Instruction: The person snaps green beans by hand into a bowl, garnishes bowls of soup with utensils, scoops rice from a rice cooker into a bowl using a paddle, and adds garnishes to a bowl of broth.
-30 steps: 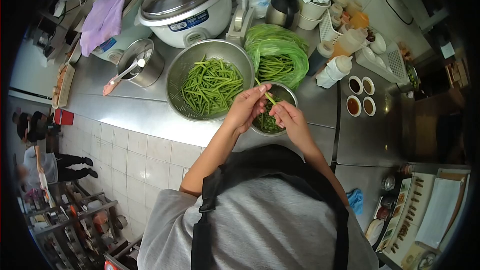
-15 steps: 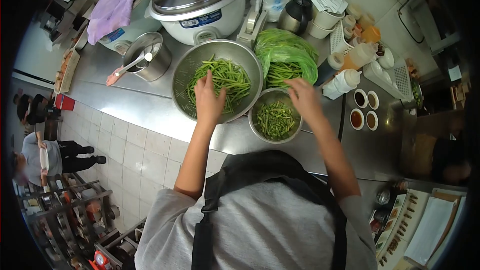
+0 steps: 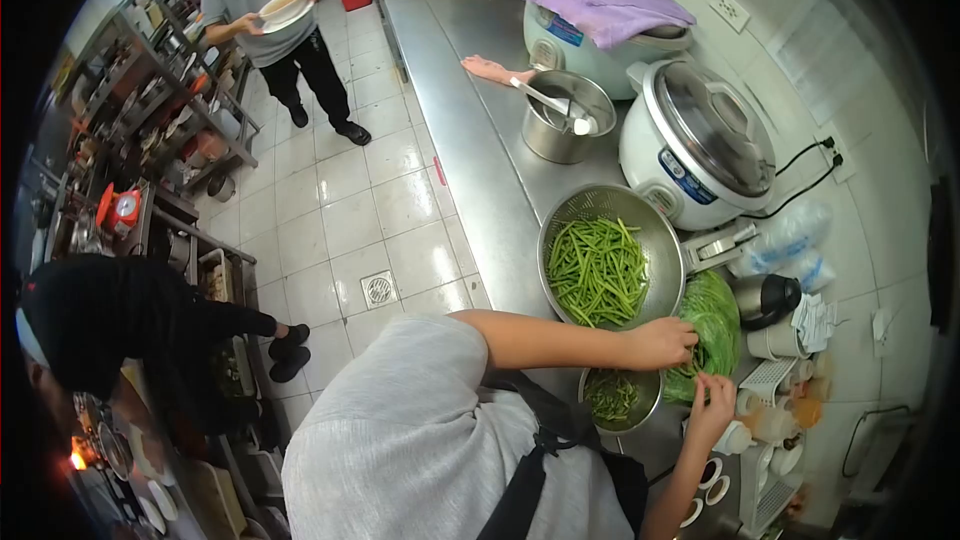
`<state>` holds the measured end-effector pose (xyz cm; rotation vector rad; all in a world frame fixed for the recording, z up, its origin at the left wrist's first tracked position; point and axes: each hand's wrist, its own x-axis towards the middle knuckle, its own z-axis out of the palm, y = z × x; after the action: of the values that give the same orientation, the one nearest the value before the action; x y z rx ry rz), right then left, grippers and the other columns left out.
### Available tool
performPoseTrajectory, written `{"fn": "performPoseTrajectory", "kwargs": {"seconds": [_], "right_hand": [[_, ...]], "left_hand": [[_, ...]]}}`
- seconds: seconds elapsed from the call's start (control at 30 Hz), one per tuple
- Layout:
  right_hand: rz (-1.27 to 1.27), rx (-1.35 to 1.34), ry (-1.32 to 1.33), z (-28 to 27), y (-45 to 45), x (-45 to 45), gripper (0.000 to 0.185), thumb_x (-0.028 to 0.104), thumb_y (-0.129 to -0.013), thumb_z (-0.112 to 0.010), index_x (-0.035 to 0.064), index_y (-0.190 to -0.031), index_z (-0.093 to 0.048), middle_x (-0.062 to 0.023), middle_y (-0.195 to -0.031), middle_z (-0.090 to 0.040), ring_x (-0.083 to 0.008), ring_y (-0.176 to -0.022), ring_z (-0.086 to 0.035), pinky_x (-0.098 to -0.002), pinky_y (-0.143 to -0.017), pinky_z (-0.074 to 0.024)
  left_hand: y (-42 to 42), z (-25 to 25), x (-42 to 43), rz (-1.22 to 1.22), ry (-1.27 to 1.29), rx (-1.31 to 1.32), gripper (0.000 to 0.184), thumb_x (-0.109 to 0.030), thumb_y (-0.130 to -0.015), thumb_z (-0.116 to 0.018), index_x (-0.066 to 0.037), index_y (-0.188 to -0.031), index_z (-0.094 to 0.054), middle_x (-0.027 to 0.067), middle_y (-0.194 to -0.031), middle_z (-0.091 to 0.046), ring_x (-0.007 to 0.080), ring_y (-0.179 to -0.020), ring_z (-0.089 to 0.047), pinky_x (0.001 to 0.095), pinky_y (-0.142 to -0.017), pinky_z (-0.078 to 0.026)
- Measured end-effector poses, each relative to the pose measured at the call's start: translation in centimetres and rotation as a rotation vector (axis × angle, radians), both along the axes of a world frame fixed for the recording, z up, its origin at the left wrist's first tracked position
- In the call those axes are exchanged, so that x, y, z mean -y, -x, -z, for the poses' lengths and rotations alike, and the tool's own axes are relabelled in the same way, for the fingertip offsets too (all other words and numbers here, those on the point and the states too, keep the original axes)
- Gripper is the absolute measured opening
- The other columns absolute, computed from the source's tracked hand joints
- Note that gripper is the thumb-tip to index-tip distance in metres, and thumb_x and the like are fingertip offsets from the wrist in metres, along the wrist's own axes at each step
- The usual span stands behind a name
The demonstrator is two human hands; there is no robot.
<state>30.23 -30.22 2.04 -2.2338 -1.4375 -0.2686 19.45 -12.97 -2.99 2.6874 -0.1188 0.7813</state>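
My left hand [image 3: 662, 343] reaches across the lower edge of the large steel colander [image 3: 664, 245], its fingers closed at the green plastic bag [image 3: 714, 318]. Close beside it, my right hand [image 3: 712, 408] has its fingertips pinched together at the bag's lower side. What the fingers of either hand hold is too small to make out. Long green beans [image 3: 598, 275] fill the middle of the colander. Short green pieces [image 3: 610, 395] lie in the smaller steel bowl [image 3: 648, 414], partly under my left forearm.
Beyond the colander stand a steel pot [image 3: 560, 140] with a ladle and a white rice cooker [image 3: 650, 155]. A thermos [image 3: 765, 298] and sauce bottles [image 3: 765, 420] are to the right. One person [image 3: 262, 0] holds a bowl; another [image 3: 120, 330] leans near a flame.
The head view has swung left, showing more floor and two people. My hands have left the open pose over the colander and bag and come together at the bag, fingers closed.
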Motion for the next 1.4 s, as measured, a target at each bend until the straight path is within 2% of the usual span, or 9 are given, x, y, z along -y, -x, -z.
{"fn": "performPoseTrajectory", "kwargs": {"seconds": [0.2,0.3,0.57,0.67,0.73,0.83,0.97,1.23,1.4], "right_hand": [[-0.008,-0.099,-0.101,-1.0,3.5,2.2,0.012,0.002,-0.076,-0.069,0.0018,-0.088,-0.068,-0.0107,-0.085,-0.060,-0.0276,-0.078,-0.056,-0.0359,-0.067,-0.0463],[-0.027,-0.128,-0.122,-2.1,5.2,1.8,0.011,0.003,-0.077,-0.069,0.0011,-0.088,-0.068,-0.0105,-0.083,-0.060,-0.0256,-0.075,-0.056,-0.0345,-0.063,-0.0459],[0.014,-0.380,-0.016,-3.0,7.4,2.1,0.011,0.007,-0.080,-0.069,-0.0019,-0.083,-0.064,-0.0114,-0.072,-0.058,-0.0201,-0.062,-0.054,-0.0300,-0.055,-0.0423],[0.043,-0.475,-0.303,-2.0,8.1,2.0,0.010,0.007,-0.083,-0.068,-0.0016,-0.081,-0.062,-0.0041,-0.070,-0.057,-0.0121,-0.064,-0.053,-0.0243,-0.059,-0.0429],[0.113,-0.890,-0.523,-0.1,8.3,2.2,0.009,0.009,-0.088,-0.064,0.0002,-0.089,-0.061,0.0038,-0.075,-0.054,-0.0037,-0.066,-0.047,-0.0191,-0.056,-0.0377],[0.164,-1.245,-0.871,-0.2,8.7,0.9,0.014,0.017,-0.093,-0.059,0.0027,-0.095,-0.060,0.0017,-0.076,-0.052,-0.0049,-0.059,-0.045,-0.0192,-0.052,-0.0352],[0.152,-1.348,-0.631,2.1,9.3,1.7,0.020,0.016,-0.095,-0.049,0.0031,-0.104,-0.062,0.0018,-0.072,-0.050,-0.0051,-0.057,-0.044,-0.0201,-0.050,-0.0345],[0.058,-1.268,-0.141,2.2,10.2,3.1,0.028,0.026,-0.095,-0.049,0.0067,-0.094,-0.068,0.0060,-0.061,-0.039,-0.0041,-0.057,-0.038,-0.0225,-0.052,-0.0324],[-0.110,-0.992,-0.005,0.8,10.9,3.3,0.025,0.023,-0.094,-0.053,0.0022,-0.090,-0.067,-0.0023,-0.071,-0.061,-0.0085,-0.065,-0.052,-0.0249,-0.060,-0.0421]], "left_hand": [[2.1,-2.6,0.3,0.031,0.027,0.223,0.013,-0.022,-0.069,-0.066,-0.014,-0.078,-0.067,0.0008,-0.085,-0.051,0.0181,-0.091,-0.050,0.0308,-0.074,-0.042],[3.0,-2.8,0.3,0.046,0.035,0.111,0.012,-0.022,-0.067,-0.068,-0.012,-0.074,-0.067,0.0026,-0.085,-0.051,0.0196,-0.089,-0.051,0.0316,-0.073,-0.043],[6.6,-4.9,-0.2,0.103,0.253,0.215,0.016,-0.015,-0.066,-0.071,-0.008,-0.081,-0.069,0.0057,-0.081,-0.049,0.0236,-0.083,-0.053,0.0346,-0.068,-0.046],[7.5,-5.0,0.4,0.065,0.357,0.212,0.017,-0.014,-0.067,-0.073,-0.007,-0.082,-0.070,0.0058,-0.080,-0.053,0.0248,-0.081,-0.055,0.0341,-0.067,-0.046],[7.5,-4.4,1.9,0.052,0.490,0.186,0.016,-0.014,-0.070,-0.075,-0.007,-0.084,-0.072,0.0066,-0.078,-0.056,0.0251,-0.076,-0.057,0.0335,-0.065,-0.047],[7.5,-3.1,2.9,0.028,0.831,0.004,0.018,-0.014,-0.076,-0.074,-0.003,-0.089,-0.072,0.0086,-0.075,-0.060,0.0200,-0.065,-0.057,0.0304,-0.059,-0.045],[7.2,-2.4,2.4,0.052,1.343,-0.117,0.018,-0.014,-0.088,-0.064,-0.001,-0.100,-0.070,0.0011,-0.078,-0.057,0.0055,-0.064,-0.052,0.0202,-0.056,-0.046],[6.7,-3.7,3.0,0.012,0.822,-0.013,0.019,-0.006,-0.084,-0.064,-0.003,-0.101,-0.070,0.0079,-0.070,-0.052,0.0165,-0.060,-0.051,0.0299,-0.055,-0.041],[6.5,-4.1,4.4,-0.010,0.755,0.006,0.015,-0.009,-0.087,-0.061,-0.001,-0.097,-0.069,0.0094,-0.067,-0.054,0.0204,-0.059,-0.051,0.0315,-0.056,-0.042]]}}
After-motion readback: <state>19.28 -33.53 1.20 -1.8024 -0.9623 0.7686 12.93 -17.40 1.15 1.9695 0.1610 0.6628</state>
